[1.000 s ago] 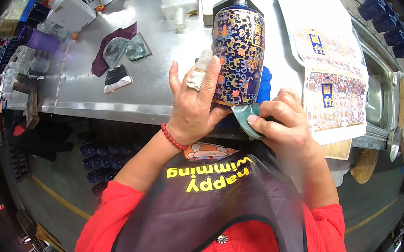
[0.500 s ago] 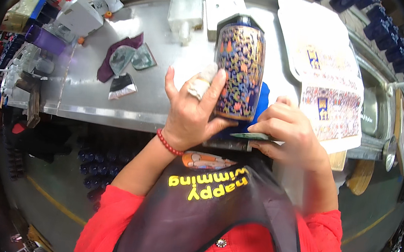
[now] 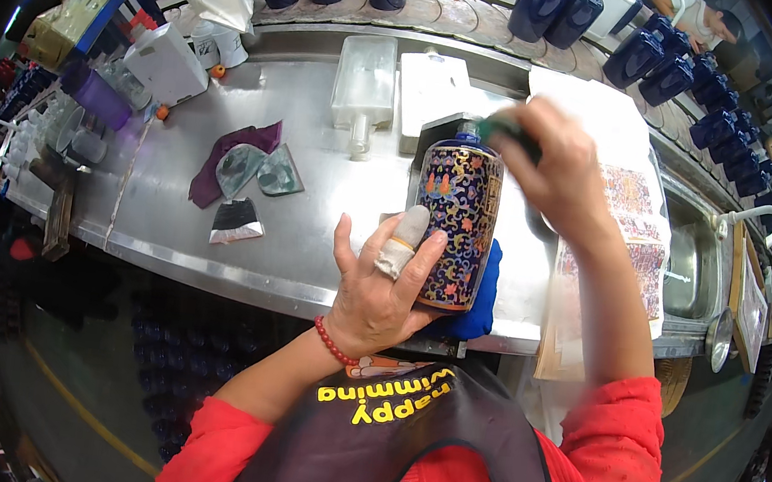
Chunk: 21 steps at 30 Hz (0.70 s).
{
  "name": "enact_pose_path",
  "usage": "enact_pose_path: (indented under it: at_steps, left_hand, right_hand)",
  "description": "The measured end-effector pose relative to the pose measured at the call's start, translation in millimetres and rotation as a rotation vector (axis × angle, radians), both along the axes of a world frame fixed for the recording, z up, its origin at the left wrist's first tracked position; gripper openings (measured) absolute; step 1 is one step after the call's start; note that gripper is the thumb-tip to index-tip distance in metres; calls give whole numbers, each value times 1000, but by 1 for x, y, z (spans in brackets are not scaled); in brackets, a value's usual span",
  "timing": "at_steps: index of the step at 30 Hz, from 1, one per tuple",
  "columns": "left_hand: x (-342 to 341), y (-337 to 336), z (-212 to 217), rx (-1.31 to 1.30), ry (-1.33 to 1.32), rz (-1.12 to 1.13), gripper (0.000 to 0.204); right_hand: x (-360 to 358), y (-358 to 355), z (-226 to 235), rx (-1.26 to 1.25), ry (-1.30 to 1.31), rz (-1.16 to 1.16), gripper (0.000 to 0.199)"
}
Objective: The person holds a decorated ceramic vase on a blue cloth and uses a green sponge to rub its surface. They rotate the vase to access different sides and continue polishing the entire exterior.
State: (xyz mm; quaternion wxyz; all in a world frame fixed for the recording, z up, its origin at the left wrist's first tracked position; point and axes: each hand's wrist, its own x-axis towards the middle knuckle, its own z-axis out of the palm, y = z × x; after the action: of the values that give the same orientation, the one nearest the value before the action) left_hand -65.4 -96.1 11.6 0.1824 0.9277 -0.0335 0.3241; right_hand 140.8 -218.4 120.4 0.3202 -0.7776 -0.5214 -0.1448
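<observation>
From the head view, I locate the glossy dark-blue bottle [image 3: 459, 226] by the near edge of the grey stainless-steel tabletop [image 3: 166, 206], right of that edge's middle. Its visible face carries dense multicoloured floral scrollwork with gold outlines; the shoulder is plain dark blue. The narrow neck points toward the tabletop's far edge and the base toward the near edge; the long axis runs near to far, tilted slightly. A bright-blue crumpled cloth [image 3: 480, 314] shows beside and below the base.

I observe the left hand [image 3: 379, 297] gripping the bottle at its lower left, index finger against the side, thumb partly hidden at the base. The right hand [image 3: 557, 161], motion-blurred, is closed on a flat dark-green piece [image 3: 512, 138] beside the neck; I cannot confirm contact there.
</observation>
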Motion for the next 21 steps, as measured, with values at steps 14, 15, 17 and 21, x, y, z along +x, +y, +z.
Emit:
enact_pose_path:
  at_steps: [14,15,17,21]
  left_hand:
    - [-3,8,-16,-138,59,-79,91]
    - [-3,9,-17,-147,59,-83,91]
    - [-3,9,-20,-154,64,-92,91]
    - [-3,12,-25,-156,77,-98,93]
  right_hand:
    - [24,-13,-19,130,298,-53,20]
    - [27,-12,-19,73,666,83,22]
    - [32,-9,-18,-127,644,98,22]
    - [35,-10,-17,113,616,19,22]
